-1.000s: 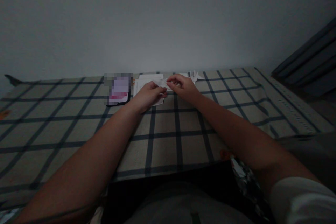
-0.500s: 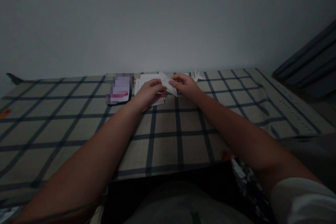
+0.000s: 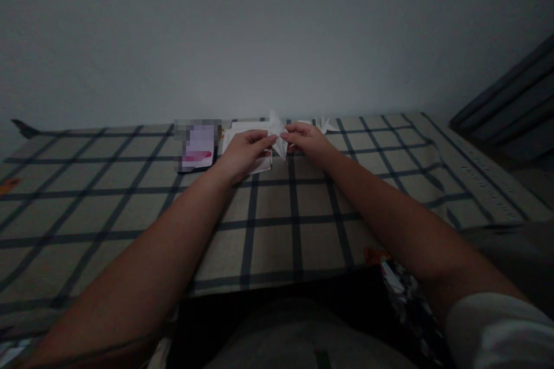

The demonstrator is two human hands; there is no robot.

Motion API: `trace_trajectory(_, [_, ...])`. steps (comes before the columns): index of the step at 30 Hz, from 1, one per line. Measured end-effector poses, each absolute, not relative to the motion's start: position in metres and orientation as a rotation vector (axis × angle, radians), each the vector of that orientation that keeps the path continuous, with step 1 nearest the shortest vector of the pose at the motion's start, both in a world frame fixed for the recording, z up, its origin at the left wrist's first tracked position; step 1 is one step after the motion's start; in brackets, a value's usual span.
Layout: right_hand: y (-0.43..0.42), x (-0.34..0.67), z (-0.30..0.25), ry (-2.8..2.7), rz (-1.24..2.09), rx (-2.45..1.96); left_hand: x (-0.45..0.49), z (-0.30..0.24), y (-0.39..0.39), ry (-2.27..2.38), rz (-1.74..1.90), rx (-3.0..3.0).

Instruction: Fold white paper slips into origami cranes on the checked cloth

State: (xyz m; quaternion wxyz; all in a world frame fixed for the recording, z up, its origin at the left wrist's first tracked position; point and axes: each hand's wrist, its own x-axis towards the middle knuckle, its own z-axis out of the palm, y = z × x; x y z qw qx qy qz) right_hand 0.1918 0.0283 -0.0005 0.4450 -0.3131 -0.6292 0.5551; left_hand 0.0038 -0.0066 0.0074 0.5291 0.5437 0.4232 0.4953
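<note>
Between my two hands is a folded piece of white paper [image 3: 277, 124], pointed at its top and bottom and standing roughly upright. My left hand [image 3: 246, 153] pinches its left side between thumb and fingers. On the opposite side my right hand [image 3: 308, 141] pinches it the same way, the two thumbs close together near the middle. White sheets or a pad of paper [image 3: 249, 125] lie partly under my left hand. Just beyond my right hand sits a folded white paper crane [image 3: 324, 125].
A phone [image 3: 201, 147] with a lit, partly blurred screen lies left of the paper. The checked cloth [image 3: 272, 230] covers the table, which meets a plain wall [image 3: 277, 34] at the back. Dark folded fabric [image 3: 515, 98] hangs at the right.
The folded paper has turned from a slanted position to a more upright one, its point now higher. My thumbs have come closer together on it; the other things have stayed put.
</note>
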Motion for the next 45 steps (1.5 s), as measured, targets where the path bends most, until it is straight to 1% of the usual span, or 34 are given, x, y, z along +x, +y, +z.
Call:
trace_trajectory(21, [0.028,0.191,-0.003,-1.531,1.386,-0.842,0.000,-0.001,-0.001,1.145,1.244,1.453])
trace_trajectory(31, [0.024,0.188,0.002,-1.599,1.324,-0.886,0.001,0.004,-0.006,1.174,1.280,1.490])
trace_trajectory(36, [0.022,0.189,0.002,-1.682,1.311,-0.833,0.000,0.001,-0.005,1.195,1.265,1.552])
trace_trajectory(45, [0.021,0.189,0.001,-1.725,1.229,-0.885,-0.001,0.002,-0.004,1.247,1.217,1.697])
